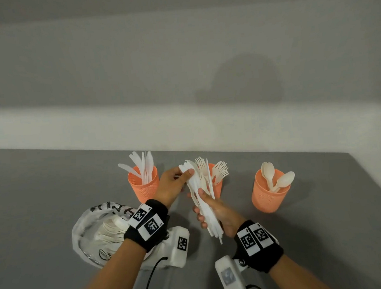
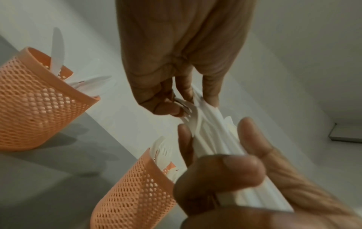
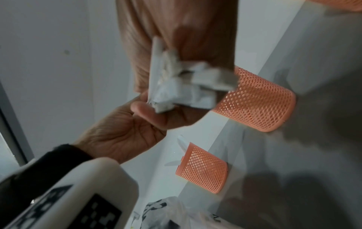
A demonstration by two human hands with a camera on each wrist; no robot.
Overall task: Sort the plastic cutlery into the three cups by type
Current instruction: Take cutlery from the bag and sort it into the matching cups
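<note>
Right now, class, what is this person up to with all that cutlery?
A person is sorting white plastic cutlery into three orange mesh cups. The right hand grips a bundle of cutlery by the handles, while the left hand pinches a piece at its top end. The left cup holds knives, the middle cup forks, the right cup spoons. More cutlery waits in a plastic bag on the grey table.

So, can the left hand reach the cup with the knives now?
Probably yes. The left hand pinches the top of the cutlery bundle right beside the knife cup, and nothing stands between them. It would first need to pull a piece free.
</note>
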